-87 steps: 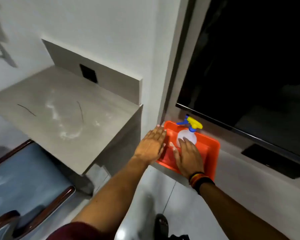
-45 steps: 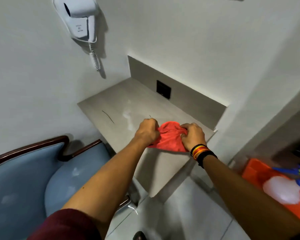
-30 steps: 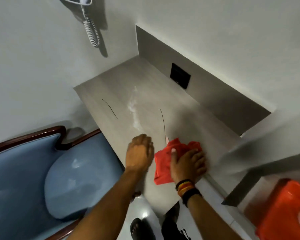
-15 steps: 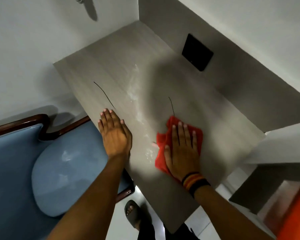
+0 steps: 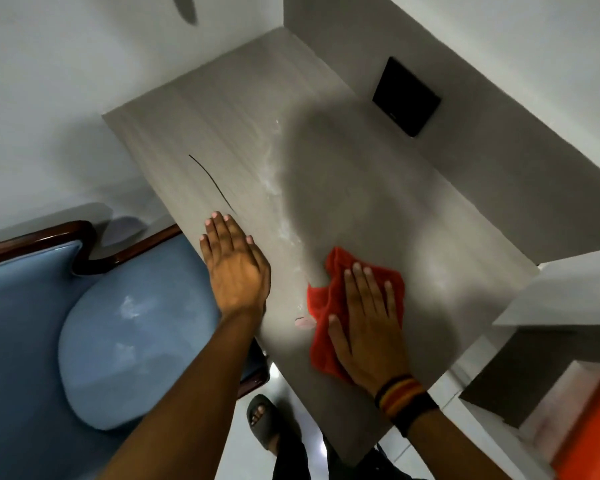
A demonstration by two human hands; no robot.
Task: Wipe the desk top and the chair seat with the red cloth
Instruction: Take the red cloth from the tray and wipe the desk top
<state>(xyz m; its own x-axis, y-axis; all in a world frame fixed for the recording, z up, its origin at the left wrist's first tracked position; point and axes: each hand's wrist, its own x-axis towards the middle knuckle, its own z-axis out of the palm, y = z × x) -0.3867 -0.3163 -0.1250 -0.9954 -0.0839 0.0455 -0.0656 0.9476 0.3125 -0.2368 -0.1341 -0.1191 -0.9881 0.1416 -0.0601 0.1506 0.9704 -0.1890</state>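
Note:
The grey desk top (image 5: 333,174) fills the middle of the view, with white dusty streaks (image 5: 274,188) and a thin dark strand (image 5: 210,180) on it. My right hand (image 5: 369,320) lies flat, fingers spread, pressing the crumpled red cloth (image 5: 323,306) onto the desk near its front edge. My left hand (image 5: 234,268) rests flat and empty on the desk's left edge, fingers together. The blue chair seat (image 5: 129,344) with a dark wooden frame sits to the left, below the desk.
A black wall socket (image 5: 406,95) is set in the desk's grey back panel. An orange tub (image 5: 593,431) shows at the lower right under a ledge. My sandalled foot (image 5: 262,422) stands on the white tiled floor. White walls close in behind and to the left.
I took the red cloth from the orange tub, carried it to the desk and pressed it down under my right hand. In the last half second both hands barely shifted.

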